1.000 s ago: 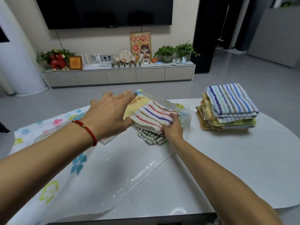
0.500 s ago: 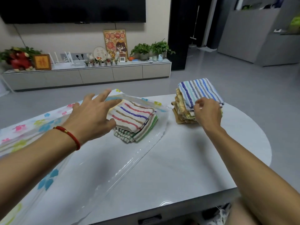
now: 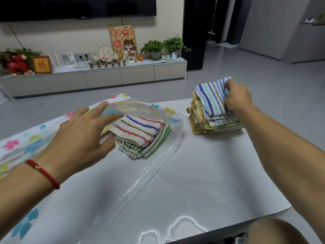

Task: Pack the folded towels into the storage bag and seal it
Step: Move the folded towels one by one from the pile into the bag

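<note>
A clear storage bag (image 3: pixel 154 166) with a flower print lies flat across the white table (image 3: pixel 219 173). Inside its mouth sit folded towels, the top one red-and-blue striped (image 3: pixel 139 128) over a green-striped one (image 3: pixel 149 147). My left hand (image 3: pixel 82 138) hovers over the bag's upper flap with fingers spread, holding nothing. To the right stands a stack of folded towels (image 3: pixel 209 124). My right hand (image 3: pixel 237 97) pinches the far edge of the top blue-striped towel (image 3: pixel 209 99) and lifts it off the stack.
A low TV cabinet (image 3: pixel 105 76) with plants, frames and small ornaments runs along the far wall, across grey floor. The table's near edge (image 3: pixel 228 228) is close to my body. A knee (image 3: pixel 274 231) shows at bottom right.
My right hand left the towels in the bag, moved right to the stack, and now grips and lifts the top blue-striped towel. My left hand stays over the bag.
</note>
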### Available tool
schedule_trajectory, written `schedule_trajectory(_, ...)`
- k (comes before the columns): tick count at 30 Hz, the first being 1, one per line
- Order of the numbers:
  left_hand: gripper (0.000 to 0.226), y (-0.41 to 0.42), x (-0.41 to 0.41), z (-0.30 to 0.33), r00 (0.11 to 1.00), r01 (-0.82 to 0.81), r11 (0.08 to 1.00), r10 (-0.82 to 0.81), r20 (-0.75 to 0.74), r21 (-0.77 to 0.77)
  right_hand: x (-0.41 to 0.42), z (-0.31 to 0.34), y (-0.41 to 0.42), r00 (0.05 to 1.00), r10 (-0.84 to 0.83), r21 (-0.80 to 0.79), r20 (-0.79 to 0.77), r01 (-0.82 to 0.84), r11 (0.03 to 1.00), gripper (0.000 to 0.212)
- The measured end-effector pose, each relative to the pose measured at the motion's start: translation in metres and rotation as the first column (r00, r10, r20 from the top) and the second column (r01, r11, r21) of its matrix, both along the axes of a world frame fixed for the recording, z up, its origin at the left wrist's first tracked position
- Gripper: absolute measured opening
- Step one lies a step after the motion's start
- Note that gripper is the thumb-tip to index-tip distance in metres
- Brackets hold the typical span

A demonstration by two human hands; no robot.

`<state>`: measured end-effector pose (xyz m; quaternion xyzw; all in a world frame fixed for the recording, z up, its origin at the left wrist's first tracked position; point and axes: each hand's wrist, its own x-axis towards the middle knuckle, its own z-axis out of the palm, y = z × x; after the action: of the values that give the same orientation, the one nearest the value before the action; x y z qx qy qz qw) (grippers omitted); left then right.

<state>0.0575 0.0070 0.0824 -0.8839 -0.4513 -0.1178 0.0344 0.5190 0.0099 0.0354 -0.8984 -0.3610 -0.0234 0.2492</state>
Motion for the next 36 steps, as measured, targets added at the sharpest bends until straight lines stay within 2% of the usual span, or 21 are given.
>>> schedule_trajectory(3, 0.059, -0.004, -0.005, -0.001, 1.000, -0.010, 0.999, 0.011, 0.019, -0.034, 0.000, 0.023, -0.012, 0.967, 0.111, -0.071, -0.229, -0.130, 0.989, 0.050)
schedule_trajectory(4, 0.059, -0.006, -0.007, 0.002, 0.999, -0.022, 0.998, 0.024, 0.037, -0.059, -0.002, 0.031, -0.017, 0.935, 0.154, -0.042, -0.320, -0.177, 0.983, 0.049)
schedule_trajectory(5, 0.059, -0.008, -0.009, 0.005, 0.998, -0.035, 0.996, 0.040, 0.056, -0.084, -0.007, 0.039, -0.024, 0.874, 0.193, 0.029, -0.445, -0.202, 0.979, 0.044)
schedule_trajectory(7, 0.059, -0.012, -0.013, 0.010, 0.996, -0.053, 0.992, 0.060, 0.065, -0.116, -0.018, 0.051, -0.045, 0.671, 0.268, 0.167, -0.691, -0.211, 0.963, 0.028)
schedule_trajectory(8, 0.059, -0.014, -0.016, 0.012, 0.996, -0.060, 0.990, 0.068, 0.059, -0.126, -0.024, 0.056, -0.058, 0.589, 0.311, 0.218, -0.746, -0.226, 0.950, 0.026)
schedule_trajectory(12, 0.061, -0.028, -0.035, 0.014, 0.997, -0.068, 0.986, 0.072, 0.016, -0.149, -0.059, 0.062, -0.113, 0.409, 0.464, 0.377, -0.786, -0.277, 0.884, 0.037)
schedule_trajectory(15, 0.063, -0.041, -0.058, 0.007, 0.997, -0.069, 0.986, 0.066, -0.028, -0.152, -0.090, 0.059, -0.149, 0.310, 0.502, 0.396, -0.807, -0.345, 0.851, 0.044)
schedule_trajectory(19, 0.065, -0.050, -0.086, 0.002, 0.986, -0.106, 0.979, 0.081, -0.145, -0.174, -0.144, 0.048, -0.167, 0.424, 0.525, 0.222, -0.738, -0.582, 0.783, 0.030)
schedule_trajectory(22, 0.074, -0.047, -0.097, 0.008, 0.989, -0.062, 0.983, 0.038, -0.142, -0.173, -0.197, 0.035, -0.158, 0.309, 0.488, 0.162, -0.816, -0.687, 0.708, 0.027)
schedule_trajectory(25, 0.081, -0.040, -0.101, 0.022, 0.996, -0.060, 0.981, 0.046, -0.076, -0.185, -0.251, 0.017, -0.133, 0.171, 0.510, 0.281, -0.843, -0.669, 0.688, 0.030)
schedule_trajectory(27, 0.082, -0.034, -0.101, 0.033, 0.998, -0.044, 0.985, 0.038, -0.040, -0.167, -0.288, 0.002, -0.109, 0.075, 0.594, 0.477, -0.801, -0.520, 0.709, 0.032)
schedule_trajectory(29, 0.080, -0.029, -0.100, 0.041, 1.000, -0.025, 0.989, 0.027, 0.009, -0.147, -0.322, -0.020, -0.084, 0.102, 0.663, 0.602, -0.742, -0.333, 0.726, 0.029)
schedule_trajectory(30, 0.079, -0.027, -0.100, 0.044, 0.999, -0.020, 0.990, 0.025, 0.031, -0.138, -0.338, -0.033, -0.073, 0.136, 0.652, 0.604, -0.746, -0.277, 0.748, 0.027)
schedule_trajectory(32, 0.080, -0.024, -0.100, 0.044, 0.999, -0.022, 0.992, 0.027, 0.039, -0.126, -0.366, -0.064, -0.059, 0.194, 0.546, 0.500, -0.815, -0.239, 0.832, 0.034)
schedule_trajectory(34, 0.082, -0.024, -0.098, 0.042, 0.999, -0.029, 0.991, 0.032, 0.022, -0.133, -0.385, -0.089, -0.055, 0.272, 0.386, 0.332, -0.882, -0.223, 0.916, 0.039)
schedule_trajectory(36, 0.082, -0.025, -0.098, 0.040, 1.000, -0.022, 0.991, 0.024, 0.014, -0.135, -0.395, -0.103, -0.051, 0.354, 0.314, 0.270, -0.881, -0.167, 0.948, 0.037)
